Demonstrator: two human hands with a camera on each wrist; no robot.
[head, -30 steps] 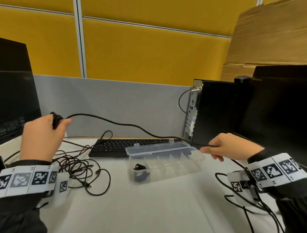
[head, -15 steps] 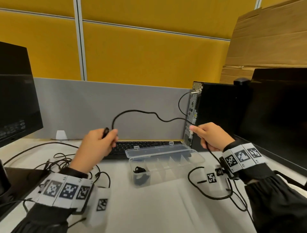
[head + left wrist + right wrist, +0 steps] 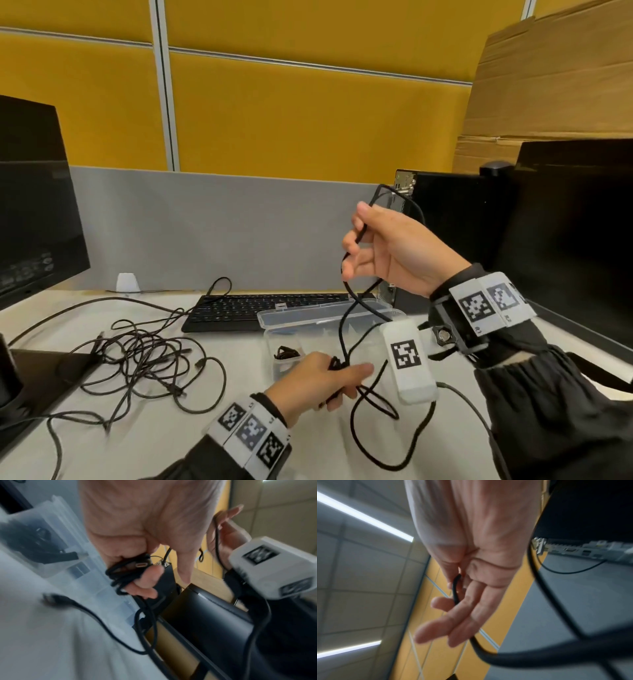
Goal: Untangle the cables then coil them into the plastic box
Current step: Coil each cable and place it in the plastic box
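Our left hand (image 3: 322,380) grips small coils of the black cable (image 3: 340,329), connector end at the fingers. Above it our right hand (image 3: 394,250) pinches the same cable, other fingers loose. Plastic box (image 3: 308,317) sits open just behind the left hand; tangled cables (image 3: 144,356) lie well left.

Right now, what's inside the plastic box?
The plastic box holds one small black coiled cable in its left end compartment. The left hand, the right wrist camera and the cable in hand cover the compartments further right, so those can't be checked.
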